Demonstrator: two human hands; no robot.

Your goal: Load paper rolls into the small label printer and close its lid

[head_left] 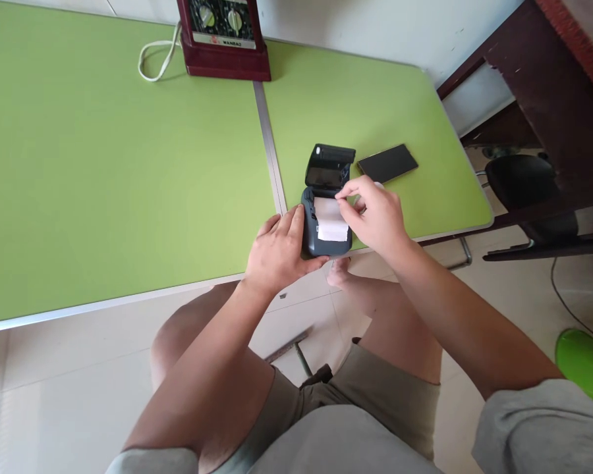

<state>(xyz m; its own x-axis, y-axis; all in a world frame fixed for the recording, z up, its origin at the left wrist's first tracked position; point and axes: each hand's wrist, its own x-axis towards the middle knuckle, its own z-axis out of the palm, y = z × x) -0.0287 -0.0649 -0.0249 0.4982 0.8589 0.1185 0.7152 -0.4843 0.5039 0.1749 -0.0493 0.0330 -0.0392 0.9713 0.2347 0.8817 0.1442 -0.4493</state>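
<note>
A small dark grey printer (321,243) sits at the near edge of the green table (118,178), its lid (329,166) flipped up and back. A white paper roll (332,220) lies in its open bay, a strip of paper hanging over the front. My left hand (277,250) grips the printer's left side and front corner. My right hand (375,214) reaches in from the right, fingertips pinching the paper roll at its right end.
A black phone (388,162) lies flat just behind my right hand. A dark red appliance with two dials (222,33) and a white cord (155,59) stands at the table's far edge. A black chair (528,187) and dark wooden furniture (558,99) stand to the right.
</note>
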